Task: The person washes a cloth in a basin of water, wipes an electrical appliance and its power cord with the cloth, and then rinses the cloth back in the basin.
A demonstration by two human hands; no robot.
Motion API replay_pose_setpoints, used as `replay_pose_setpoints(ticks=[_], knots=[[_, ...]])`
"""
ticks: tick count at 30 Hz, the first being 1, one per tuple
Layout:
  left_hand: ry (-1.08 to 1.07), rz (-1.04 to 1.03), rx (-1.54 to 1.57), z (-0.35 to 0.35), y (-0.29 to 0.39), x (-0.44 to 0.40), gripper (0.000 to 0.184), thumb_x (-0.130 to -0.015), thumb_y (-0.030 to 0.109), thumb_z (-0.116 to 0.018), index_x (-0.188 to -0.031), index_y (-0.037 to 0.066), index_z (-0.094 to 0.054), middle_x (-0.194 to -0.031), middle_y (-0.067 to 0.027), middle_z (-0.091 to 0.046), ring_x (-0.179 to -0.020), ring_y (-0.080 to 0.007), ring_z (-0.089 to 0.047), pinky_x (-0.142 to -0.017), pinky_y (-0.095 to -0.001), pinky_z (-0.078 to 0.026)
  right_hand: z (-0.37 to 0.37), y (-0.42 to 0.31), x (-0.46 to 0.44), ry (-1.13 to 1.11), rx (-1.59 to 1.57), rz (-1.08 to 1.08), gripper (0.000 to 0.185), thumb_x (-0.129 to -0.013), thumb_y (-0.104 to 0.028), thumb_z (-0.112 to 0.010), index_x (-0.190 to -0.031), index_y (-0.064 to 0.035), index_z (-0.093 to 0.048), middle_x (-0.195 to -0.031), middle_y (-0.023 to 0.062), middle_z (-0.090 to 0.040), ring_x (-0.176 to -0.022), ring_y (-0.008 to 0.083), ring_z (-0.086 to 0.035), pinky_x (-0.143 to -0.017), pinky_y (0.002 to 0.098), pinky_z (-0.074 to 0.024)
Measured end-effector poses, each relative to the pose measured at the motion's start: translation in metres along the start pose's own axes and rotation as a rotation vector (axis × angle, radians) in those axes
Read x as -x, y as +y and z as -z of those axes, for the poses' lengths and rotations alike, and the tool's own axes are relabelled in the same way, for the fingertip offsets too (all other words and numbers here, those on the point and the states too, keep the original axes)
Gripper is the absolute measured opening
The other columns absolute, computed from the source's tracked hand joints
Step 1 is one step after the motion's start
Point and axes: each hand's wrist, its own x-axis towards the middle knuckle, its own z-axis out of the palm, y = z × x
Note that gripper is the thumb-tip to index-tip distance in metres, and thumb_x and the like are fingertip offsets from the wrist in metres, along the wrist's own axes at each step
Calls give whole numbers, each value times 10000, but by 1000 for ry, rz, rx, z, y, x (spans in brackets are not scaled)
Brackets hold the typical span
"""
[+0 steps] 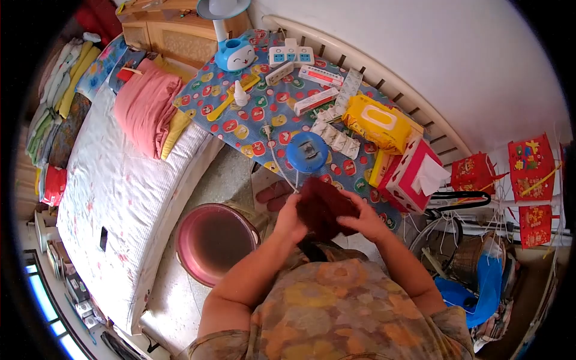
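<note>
Here we are at the near edge of the surface (pixel 199 95), and the dark red cloth (pixel 324 207) is up in the air above the lap, held between two hands. The left grip (pixel 290 223) has it by its left side, closed in, most of the fingers lost behind the fabric. The right grip (pixel 367 223) is narrow too, holding the right side, with fingertips showing across the near face. The cloth looks soft and bunched, its far end standing a little higher than the middle.

So what does good handling call for? An even hold, I'd say: both sides at one height, a little tension between them, so that the folds open out and the edges can be found. One side is best kept firm while the other shifts its hold; loosen both and the cloth would likely slump into the lap.

Watch the far side! The blue disc (pixel 307 152) sits just beyond the cloth, and the white cord (pixel 275 155) runs down close to the left grip; whether they touch, I can't tell. A wide sweep could snag there. The tissue box (pixel 401 180) stands to the right, the tub (pixel 191 237) to the left on the floor, so elbows tucked in seem wisest.
</note>
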Motion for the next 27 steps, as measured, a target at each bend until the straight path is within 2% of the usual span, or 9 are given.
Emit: replay_pose_setpoints(ticks=[2, 5, 6, 10, 14, 16, 19, 23, 27], knots=[[-14, -97, -297, 11, 8, -2, 285, -854, 203, -420, -1057, 25, -509, -1037, -95, -553, -1003, -225, -506, -870, -382, -397, 15, 2, 1, 116, -390, -183, 573, -730, -166, -622, -1233, -22, -390, -1118, 142, -511, -1001, 243, -529, -861, 354, -426], [40, -354, -893, 48, 30, -22, 223, -830, 180, -484, -975, 21, -542, -916, -74, -581, -866, -186, -553, -752, -341, -441, 31, -3, 13, 115, -774, -96, 556, -652, -134, -578, -1166, 28, -438, -1093, 157, -529, -963, 277, -549, -841, 374, -446], [113, -515, -1187, 62, 37, -31, 198, -812, 166, -521, -939, 17, -552, -853, -65, -590, -792, -166, -570, -689, -320, -456, 38, -2, 20, 115, -775, -97, 556, -652, -134, -578, -1166, 28, -438, -1093, 157, -529, -963, 277, -549, -841, 374, -446], [287, -957, -1517, 75, 47, -47, 207, -703, 136, -621, -865, 14, -575, -818, -86, -616, -721, -159, -599, -637, -289, -470, 54, 10, 43, 167, -915, 9, 608, -603, -177, -559, -1165, 23, -442, -1129, 163, -515, -1024, 313, -511, -899, 433, -401], [154, -962, -1384, 87, 42, -68, 253, -707, 178, -637, -878, 3, -574, -804, -84, -614, -696, -153, -592, -633, -284, -466, 52, 13, 47, 223, -925, 22, 620, -591, -172, -572, -1175, -6, -447, -1146, 162, -506, -1039, 320, -500, -907, 438, -397], [21, -534, -1245, 87, 43, -77, 300, -725, 244, -641, -861, -16, -579, -779, -74, -609, -690, -140, -582, -625, -268, -459, 45, 8, 48, 235, -896, 19, 619, -592, -170, -574, -1177, -11, -447, -1146, 160, -507, -1042, 321, -498, -907, 440, -396], [56, -348, -1263, 81, 43, -76, 346, -757, 318, -624, -823, -21, -593, -738, -60, -602, -676, -118, -567, -615, -246, -447, 40, 2, 48, 174, -887, -15, 623, -589, -154, -576, -1182, -15, -444, -1152, 155, -505, -1048, 324, -493, -909, 443, -394], [88, -379, -1224, 63, 42, -57, 367, -815, 383, -552, -858, 22, -598, -705, -62, -574, -728, -158, -576, -674, -311, -446, 39, 7, 50, 197, -876, -75, 603, -610, -183, -591, -1172, -13, -455, -1154, 164, -502, -1045, 321, -495, -908, 439, -395], [124, -273, -1051, 37, 45, -39, 388, -832, 389, -521, -722, 19, -557, -679, -67, -558, -672, -174, -574, -672, -327, -465, 34, 3, 46, 301, -860, -120, 562, -654, -243, -600, -1148, -6, -478, -1131, 164, -515, -999, 313, -521, -858, 427, -429]])
